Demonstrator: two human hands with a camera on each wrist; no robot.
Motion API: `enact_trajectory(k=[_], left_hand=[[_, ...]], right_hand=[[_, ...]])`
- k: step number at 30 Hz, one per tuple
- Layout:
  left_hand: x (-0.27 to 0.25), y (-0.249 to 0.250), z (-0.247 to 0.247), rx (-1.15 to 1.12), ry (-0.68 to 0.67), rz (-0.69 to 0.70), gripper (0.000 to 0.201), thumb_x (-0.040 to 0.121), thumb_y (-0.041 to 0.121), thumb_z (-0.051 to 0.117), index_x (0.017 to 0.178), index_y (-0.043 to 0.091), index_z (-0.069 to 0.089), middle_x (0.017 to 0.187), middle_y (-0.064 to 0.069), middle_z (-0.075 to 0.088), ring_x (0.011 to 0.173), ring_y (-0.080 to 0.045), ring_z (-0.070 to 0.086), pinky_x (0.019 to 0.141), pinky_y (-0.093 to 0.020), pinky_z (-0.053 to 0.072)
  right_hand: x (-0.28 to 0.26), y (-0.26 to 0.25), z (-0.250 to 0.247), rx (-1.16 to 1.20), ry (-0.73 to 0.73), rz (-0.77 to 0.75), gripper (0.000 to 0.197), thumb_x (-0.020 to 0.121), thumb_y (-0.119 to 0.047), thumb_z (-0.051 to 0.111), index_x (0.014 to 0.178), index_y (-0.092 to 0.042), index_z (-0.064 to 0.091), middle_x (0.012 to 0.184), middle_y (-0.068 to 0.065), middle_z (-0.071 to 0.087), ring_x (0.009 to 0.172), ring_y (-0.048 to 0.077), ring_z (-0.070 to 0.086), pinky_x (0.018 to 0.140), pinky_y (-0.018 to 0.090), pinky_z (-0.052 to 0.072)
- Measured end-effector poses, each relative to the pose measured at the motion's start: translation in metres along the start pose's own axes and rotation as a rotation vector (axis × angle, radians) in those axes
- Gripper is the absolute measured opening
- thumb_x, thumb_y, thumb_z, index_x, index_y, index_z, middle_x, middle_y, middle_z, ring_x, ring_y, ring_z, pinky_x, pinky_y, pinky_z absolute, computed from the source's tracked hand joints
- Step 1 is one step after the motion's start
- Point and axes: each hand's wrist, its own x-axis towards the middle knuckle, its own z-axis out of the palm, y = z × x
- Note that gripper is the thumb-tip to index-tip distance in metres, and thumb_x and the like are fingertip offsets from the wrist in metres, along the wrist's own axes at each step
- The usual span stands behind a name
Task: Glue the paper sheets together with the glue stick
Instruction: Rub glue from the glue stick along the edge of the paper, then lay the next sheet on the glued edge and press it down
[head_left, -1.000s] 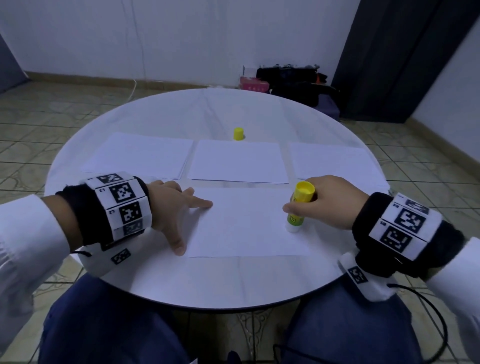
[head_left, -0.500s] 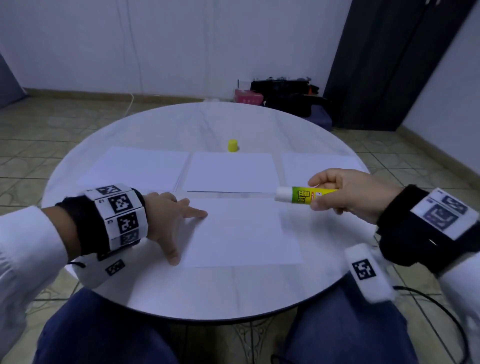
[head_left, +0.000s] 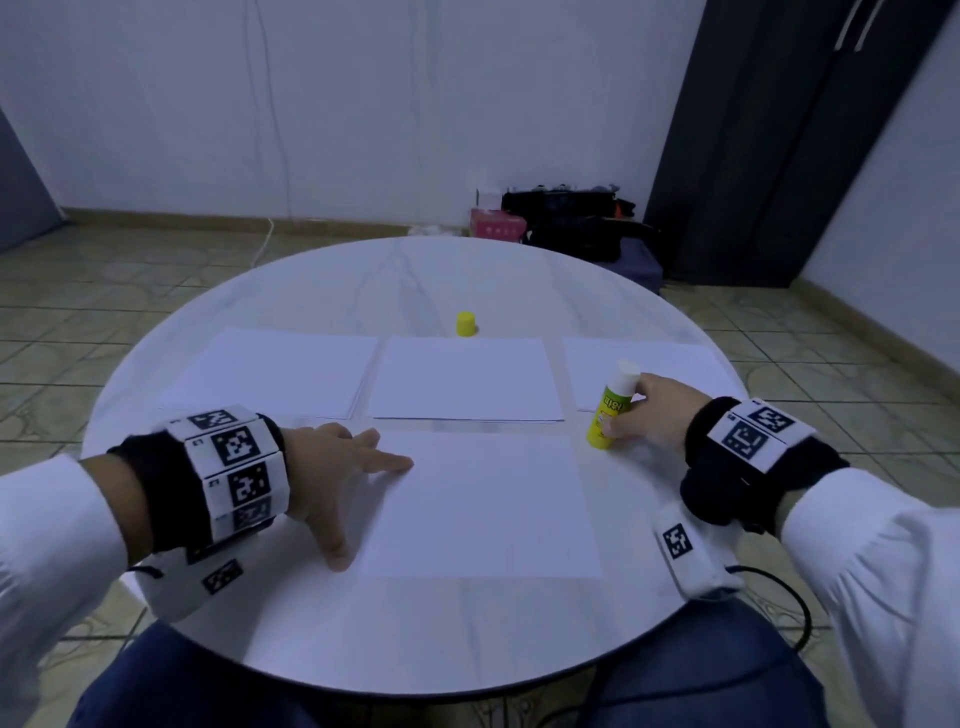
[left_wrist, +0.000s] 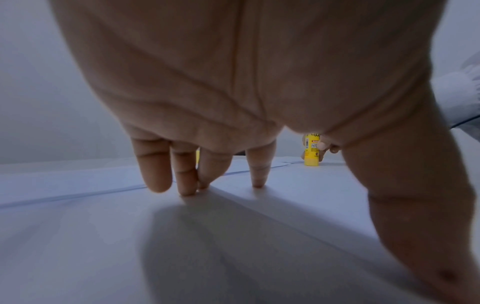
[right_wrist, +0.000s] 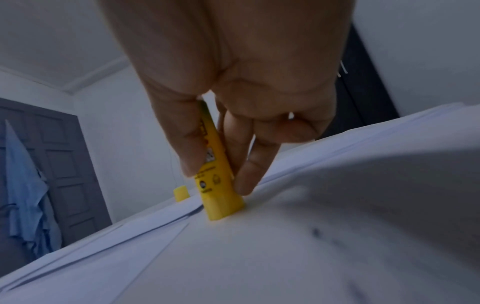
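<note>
A white paper sheet (head_left: 483, 504) lies nearest me on the round white table (head_left: 415, 634). My left hand (head_left: 337, 478) rests flat on its left edge, fingers (left_wrist: 257, 174) straight and spread. The yellow glue stick (head_left: 610, 408) stands uncapped on its base just right of that sheet, white tip up. My right hand (head_left: 654, 415) grips its barrel between thumb and fingers (right_wrist: 249, 170); the base (right_wrist: 223, 207) touches the table. Its yellow cap (head_left: 466, 324) stands apart at the far middle. Three more paper stacks lie in a row: left (head_left: 275, 371), middle (head_left: 465, 379), right (head_left: 670, 364).
Tiled floor surrounds the table. Dark bags (head_left: 571, 223) and a pink box (head_left: 497, 228) sit by the far wall, a dark door (head_left: 779, 140) at the right. A cable (head_left: 779, 597) hangs from my right wrist past the table edge.
My right hand lifted the glue stick off the near sheet, turned it tip up and set it on its base to the right of the sheet. The left hand stayed put.
</note>
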Motion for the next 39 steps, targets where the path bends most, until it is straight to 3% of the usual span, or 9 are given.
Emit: enact_trajectory(k=[7,10,15,18,21,26,32,35,39], left_hand=[[0.000,-0.002,0.005,-0.035,0.047,0.032,0.115,0.057,0.061,0.071,0.146,0.048,0.000,0.150,0.006,0.015,0.137,-0.022,0.024,0.108,-0.043,0.036],[-0.001,-0.010,0.006,-0.070,0.066,0.074,0.126,0.040,0.078,0.057,0.146,0.050,-0.004,0.158,0.007,-0.001,0.144,-0.023,0.016,0.115,-0.043,0.024],[-0.021,-0.038,-0.007,-0.320,0.073,0.106,0.128,0.027,0.096,0.054,0.141,0.059,0.007,0.155,0.023,-0.005,0.146,-0.007,-0.001,0.119,-0.033,0.013],[-0.016,-0.072,-0.011,-0.358,0.138,-0.042,0.091,0.073,0.067,0.064,0.147,0.047,0.015,0.159,0.015,0.006,0.146,-0.011,0.013,0.118,-0.032,0.015],[-0.004,-0.108,-0.015,-0.312,0.186,-0.249,0.075,0.088,0.054,0.057,0.150,0.036,0.018,0.160,0.004,0.011,0.145,-0.017,0.021,0.116,-0.031,0.019],[0.014,-0.147,-0.009,-0.281,0.118,-0.407,0.048,0.097,0.042,0.047,0.142,0.025,0.044,0.149,0.002,0.040,0.135,-0.020,0.039,0.109,-0.030,0.031],[0.034,-0.162,-0.007,-0.297,0.148,-0.407,0.040,0.093,0.045,0.052,0.115,0.015,0.066,0.114,0.000,0.066,0.104,-0.021,0.061,0.085,-0.029,0.046],[0.039,-0.167,-0.004,-0.323,0.210,-0.439,0.033,0.092,0.044,0.052,0.081,0.014,0.061,0.078,0.000,0.059,0.075,-0.020,0.054,0.070,-0.028,0.044],[0.041,-0.176,0.001,-0.353,0.231,-0.442,0.032,0.091,0.045,0.052,0.094,0.018,0.068,0.095,-0.001,0.068,0.081,-0.019,0.057,0.073,-0.027,0.045]], right_hand=[[-0.003,-0.005,0.004,-0.075,0.033,0.105,0.041,0.071,-0.026,0.078,0.103,-0.015,0.056,0.100,0.006,0.068,0.083,0.024,0.064,0.090,0.036,0.049],[-0.023,-0.020,0.000,-0.310,-0.004,0.248,0.034,0.077,-0.030,0.073,0.088,-0.006,0.052,0.083,0.006,0.056,0.071,0.021,0.053,0.065,0.027,0.042],[-0.062,-0.083,0.024,-0.580,-0.258,0.034,0.029,0.090,-0.032,0.056,0.070,-0.010,0.051,0.069,0.000,0.055,0.061,0.014,0.049,0.055,0.022,0.036],[-0.057,-0.135,0.050,-0.583,-0.247,-0.144,0.035,0.088,-0.038,0.058,0.066,-0.011,0.052,0.067,0.000,0.057,0.065,0.017,0.051,0.059,0.026,0.038],[-0.021,-0.188,0.082,-0.645,-0.175,-0.295,0.033,0.090,-0.039,0.057,0.077,-0.009,0.055,0.079,0.005,0.055,0.079,0.021,0.052,0.060,0.024,0.038],[0.051,-0.232,0.141,-0.801,-0.177,-0.256,0.056,0.079,-0.062,0.057,0.114,-0.018,0.061,0.121,0.002,0.059,0.114,0.028,0.049,0.096,0.038,0.041],[0.077,-0.242,0.163,-0.911,-0.166,-0.226,0.087,0.065,-0.081,0.055,0.130,-0.024,0.048,0.128,0.006,0.048,0.124,0.028,0.037,0.092,0.041,0.033],[0.087,-0.247,0.169,-0.930,-0.160,-0.198,0.103,0.054,-0.086,0.058,0.133,-0.021,0.044,0.131,0.007,0.045,0.124,0.029,0.039,0.094,0.042,0.035],[0.098,-0.248,0.173,-0.950,-0.227,-0.161,0.104,0.050,-0.086,0.059,0.133,-0.025,0.047,0.127,0.004,0.052,0.118,0.029,0.050,0.093,0.039,0.041]])
